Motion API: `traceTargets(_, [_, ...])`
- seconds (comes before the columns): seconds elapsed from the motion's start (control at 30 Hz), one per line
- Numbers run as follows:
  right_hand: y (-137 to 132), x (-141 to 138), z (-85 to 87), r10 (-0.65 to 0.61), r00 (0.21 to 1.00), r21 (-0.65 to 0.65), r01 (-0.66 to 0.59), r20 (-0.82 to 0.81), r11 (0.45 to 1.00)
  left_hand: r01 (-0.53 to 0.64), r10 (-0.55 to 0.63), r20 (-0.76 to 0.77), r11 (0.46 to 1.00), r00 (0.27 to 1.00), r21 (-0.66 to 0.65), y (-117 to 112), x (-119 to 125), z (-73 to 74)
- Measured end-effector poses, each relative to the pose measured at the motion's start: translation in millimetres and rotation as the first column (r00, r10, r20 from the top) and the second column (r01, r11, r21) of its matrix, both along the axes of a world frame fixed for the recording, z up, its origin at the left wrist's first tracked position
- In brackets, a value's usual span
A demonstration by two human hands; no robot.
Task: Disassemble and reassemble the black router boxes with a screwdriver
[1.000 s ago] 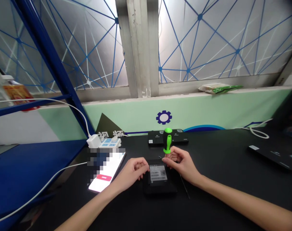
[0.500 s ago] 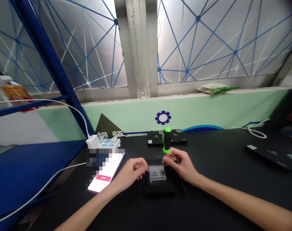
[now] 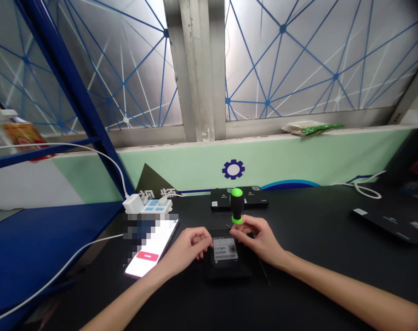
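A flat black electronic device [image 3: 229,271] with a white printed label [image 3: 225,249] lies on the table in front of me. My left hand [image 3: 195,242] has its fingers curled at the device's left edge, thumb and forefinger pressed against it. At the far right corner of the device, my right hand [image 3: 255,235] pinches a screwdriver just below its black and green handle [image 3: 237,206]. The screwdriver stands nearly upright; its tip is hidden by my fingers. A small metallic bit, too small to name, shows at the device's far edge.
Left of my hand lies a lit phone [image 3: 153,250], with a power strip [image 3: 157,205] and white charger [image 3: 133,203] behind it. Black boxes [image 3: 220,202] stand by the wall; another flat black device [image 3: 391,225] lies right. A thin dark rod [image 3: 265,271] sits beside the labelled device.
The screwdriver handle has shifted slightly left and down in the view, and my right fingers have moved a little with it. My left hand stays in place.
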State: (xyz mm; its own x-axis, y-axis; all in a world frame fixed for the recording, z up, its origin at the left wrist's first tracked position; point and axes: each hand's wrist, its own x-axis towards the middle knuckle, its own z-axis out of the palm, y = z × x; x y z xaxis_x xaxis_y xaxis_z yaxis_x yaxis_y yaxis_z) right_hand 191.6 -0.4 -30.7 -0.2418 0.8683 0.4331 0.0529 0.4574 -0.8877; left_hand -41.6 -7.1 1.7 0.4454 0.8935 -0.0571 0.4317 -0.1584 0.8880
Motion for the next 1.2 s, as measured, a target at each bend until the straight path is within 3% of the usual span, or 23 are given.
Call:
traceTargets(0.23, [1.7, 0.0, -2.5, 0.002, 0.991, -0.114, -0.018, -0.136, 0.993, 0.004, -0.004, -0.006, 1.000, 1.000, -0.010, -0.3, -0.2, 1.1])
traceTargets(0.6, [-0.3, 2.0, -0.6, 0.053, 0.993, -0.067, -0.060, -0.105, 0.996, 0.020, -0.020, -0.004, 1.000, 1.000, 0.005, -1.0, -0.2, 1.2])
traceTargets(0.8, [1.4, 0.9, -2.6, 0.000, 0.999, -0.058, -0.003, -0.052, 0.998, 0.024, -0.024, 0.011, 1.000, 1.000, -0.001, 1.5, -2.8, -3.1])
traceTargets(1.2, [0.4, 0.0, -1.2, 0.010, 0.993, -0.101, -0.022, -0.122, 0.995, 0.025, -0.025, 0.004, 1.000, 1.000, 0.001, 0.3, -2.8, -2.2])
